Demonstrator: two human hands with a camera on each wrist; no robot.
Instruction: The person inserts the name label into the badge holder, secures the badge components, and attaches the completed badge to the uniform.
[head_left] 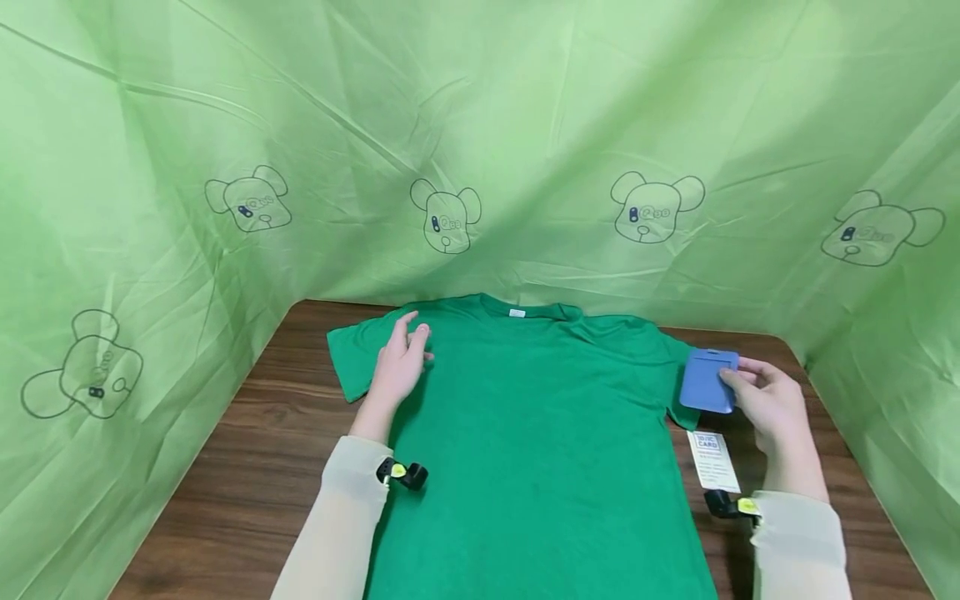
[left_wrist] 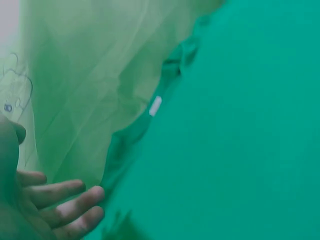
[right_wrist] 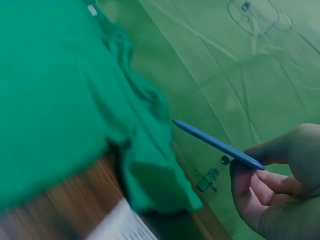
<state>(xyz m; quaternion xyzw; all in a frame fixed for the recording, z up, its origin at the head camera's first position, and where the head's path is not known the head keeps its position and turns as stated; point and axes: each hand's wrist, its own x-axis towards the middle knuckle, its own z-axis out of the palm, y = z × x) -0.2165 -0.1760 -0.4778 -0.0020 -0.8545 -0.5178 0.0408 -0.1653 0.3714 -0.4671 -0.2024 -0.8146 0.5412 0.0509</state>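
Observation:
My right hand (head_left: 780, 408) pinches a blue badge holder (head_left: 708, 381) by its right edge, thumb in front. In the head view the holder overlaps the T-shirt's right sleeve; in the right wrist view it appears edge-on, with a small clip (right_wrist: 209, 179) and a round snap beneath it. A green T-shirt (head_left: 540, 433) lies spread out, collar at the far side. Over its left shoulder is my left hand (head_left: 401, 362), holding nothing, its fingers (left_wrist: 75, 207) loosely extended in the left wrist view. A white printed card (head_left: 714, 461) lies below the right sleeve.
The wooden table (head_left: 247, 450) runs under the shirt and shows on both sides. Pale green curtains (head_left: 540, 150) with printed bear heads hang behind the table and along its left and right edges. A white label (head_left: 517, 313) sits inside the collar.

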